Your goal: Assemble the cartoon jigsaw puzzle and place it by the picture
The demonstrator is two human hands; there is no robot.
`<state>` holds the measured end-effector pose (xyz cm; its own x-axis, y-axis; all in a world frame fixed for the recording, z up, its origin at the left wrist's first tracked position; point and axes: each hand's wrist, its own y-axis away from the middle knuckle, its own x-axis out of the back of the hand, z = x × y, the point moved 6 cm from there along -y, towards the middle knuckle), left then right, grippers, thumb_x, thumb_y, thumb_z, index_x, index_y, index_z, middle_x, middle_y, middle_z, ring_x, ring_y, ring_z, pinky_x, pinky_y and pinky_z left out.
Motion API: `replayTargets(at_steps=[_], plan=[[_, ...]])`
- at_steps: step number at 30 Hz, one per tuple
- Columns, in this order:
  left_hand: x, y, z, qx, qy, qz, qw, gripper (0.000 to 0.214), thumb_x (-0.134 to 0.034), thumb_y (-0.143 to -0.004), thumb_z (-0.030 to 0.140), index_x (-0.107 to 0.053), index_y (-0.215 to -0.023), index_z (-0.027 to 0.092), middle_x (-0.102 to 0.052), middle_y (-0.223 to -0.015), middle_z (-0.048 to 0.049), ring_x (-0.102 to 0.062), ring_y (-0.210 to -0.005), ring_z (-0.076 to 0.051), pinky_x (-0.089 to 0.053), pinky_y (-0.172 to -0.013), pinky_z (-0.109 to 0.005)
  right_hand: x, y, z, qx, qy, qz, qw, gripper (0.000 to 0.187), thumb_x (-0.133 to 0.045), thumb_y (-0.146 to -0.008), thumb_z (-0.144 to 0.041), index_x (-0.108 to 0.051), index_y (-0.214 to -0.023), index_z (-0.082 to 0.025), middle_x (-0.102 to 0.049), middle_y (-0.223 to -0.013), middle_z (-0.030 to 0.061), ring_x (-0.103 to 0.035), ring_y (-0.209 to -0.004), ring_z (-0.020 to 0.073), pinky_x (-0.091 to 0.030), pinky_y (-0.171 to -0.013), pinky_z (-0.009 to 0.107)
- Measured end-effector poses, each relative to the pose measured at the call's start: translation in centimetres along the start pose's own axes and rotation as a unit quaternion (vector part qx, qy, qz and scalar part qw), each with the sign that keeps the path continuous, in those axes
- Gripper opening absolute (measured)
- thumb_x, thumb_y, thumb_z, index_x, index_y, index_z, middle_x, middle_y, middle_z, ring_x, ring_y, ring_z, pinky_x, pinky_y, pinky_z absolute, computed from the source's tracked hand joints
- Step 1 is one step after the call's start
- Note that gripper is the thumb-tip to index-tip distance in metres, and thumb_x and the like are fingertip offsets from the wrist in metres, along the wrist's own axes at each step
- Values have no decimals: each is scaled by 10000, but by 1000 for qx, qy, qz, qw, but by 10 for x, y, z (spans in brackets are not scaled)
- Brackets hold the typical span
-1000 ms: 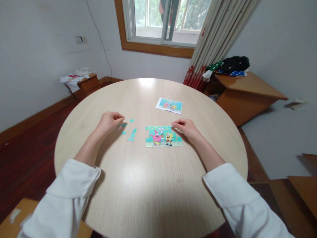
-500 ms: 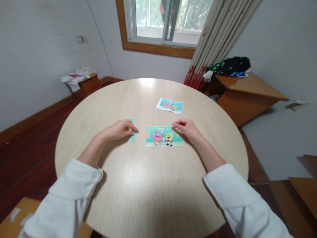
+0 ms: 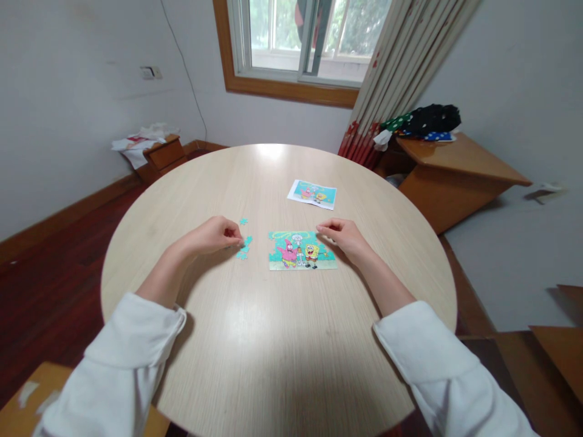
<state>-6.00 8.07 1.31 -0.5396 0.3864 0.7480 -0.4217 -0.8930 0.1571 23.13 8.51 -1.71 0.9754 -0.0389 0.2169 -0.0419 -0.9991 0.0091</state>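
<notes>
The round bench (image 3: 273,340) carries everything. My left hand (image 3: 213,233) curls its fingertips onto the loose pieces (image 3: 245,246). My right hand (image 3: 344,233) sits pinched at the far right corner of the puzzle (image 3: 302,249). I cannot tell if either hand grips a piece. A careless nudge could, I judge, break the joined picture apart. It lies flat mid-bench, a bright cartoon, nearly whole.

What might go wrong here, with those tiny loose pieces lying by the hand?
1. The left hand lies right beside the loose teal pieces; a sweep of the wrist might scatter them across the smooth table.
2. The right hand sits at the far right corner of the assembled puzzle; a nudge there might shift it or pop joined pieces apart.
</notes>
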Motion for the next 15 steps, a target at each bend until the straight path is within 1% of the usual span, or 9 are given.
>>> replayTargets(at_steps=[3,6,11,15], plan=[[-6,-2,-1,-11,8,-36,999,187,-586,-662,301,-681,-682,141,-637,-637,-26,-521,-586,-127,-367,-564,-241,0,-1,1,2,2,0,1000,297,-765,-544,-416,-670,-660,-160,-623,-656,11,-521,-637,129,-413,-642,297],[-12,-4,-2,-29,-1,-68,997,193,-602,-646,295,-691,-730,146,-605,-613,-7,-492,-564,-116,-341,-546,-234,0,-1,0,2,5,0,1000,301,-769,-540,-418,-668,-657,-160,-623,-654,11,-521,-636,130,-417,-641,298],[-15,-5,0,-42,-11,-70,997,222,-613,-638,265,-688,-809,146,-571,-617,8,-488,-573,-118,-344,-546,-232,0,0,-2,-4,2,1,1000,284,-768,-542,-400,-665,-653,-160,-618,-653,7,-522,-639,128,-414,-647,297],[-14,-5,1,-44,-15,-61,997,222,-611,-642,268,-683,-815,148,-564,-618,10,-482,-574,-118,-346,-553,-237,0,1,-2,-2,0,-1,1000,281,-761,-545,-400,-667,-657,-160,-620,-657,7,-525,-639,129,-415,-651,299]])
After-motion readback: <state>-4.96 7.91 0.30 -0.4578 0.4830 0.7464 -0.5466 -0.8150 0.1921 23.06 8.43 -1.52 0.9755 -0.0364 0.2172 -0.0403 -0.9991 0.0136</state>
